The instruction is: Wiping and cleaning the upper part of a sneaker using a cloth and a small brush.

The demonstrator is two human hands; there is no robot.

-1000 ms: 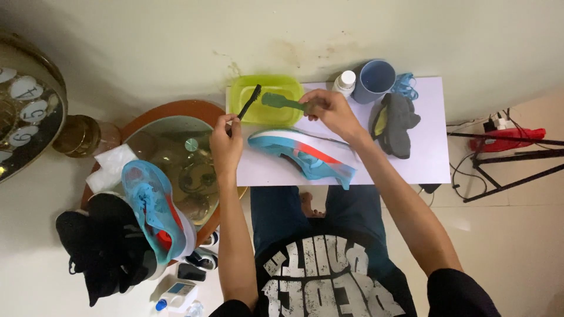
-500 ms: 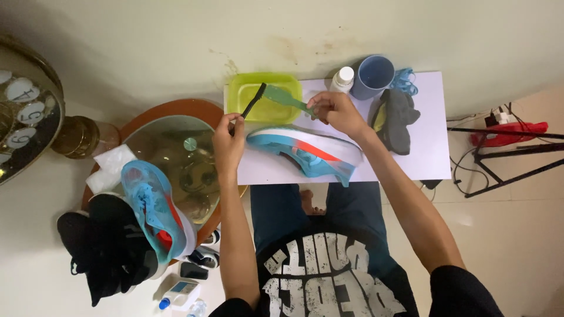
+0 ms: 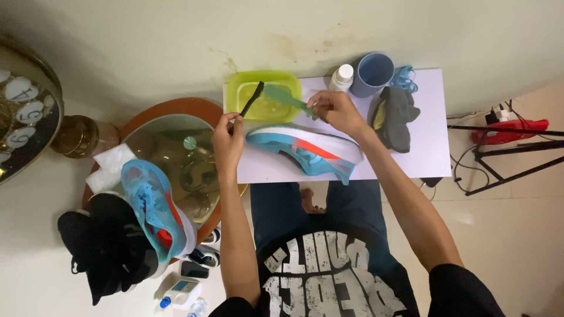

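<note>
Two blue shoes show: one shoe on the round table [image 3: 155,214], well left of the yellow-green basin [image 3: 267,88], and one blue shoe [image 3: 305,149] on the white desk [image 3: 423,152] just below the basin. The left hand [image 3: 228,138] pinches one black brush [image 3: 251,100] over the basin's left rim. The right hand [image 3: 335,111] closes its grip on one green brush [image 3: 285,97] inside it. Right of the basin stand one white bottle [image 3: 341,76] and one blue cup [image 3: 371,73].

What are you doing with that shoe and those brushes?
A person sits at a small white table with a blue and orange shoe lying on its side on it. The left hand holds a thin black brush, and the right hand holds a green brush over a yellow-green tub. A matching shoe rests on the round glass table to the left.
</note>
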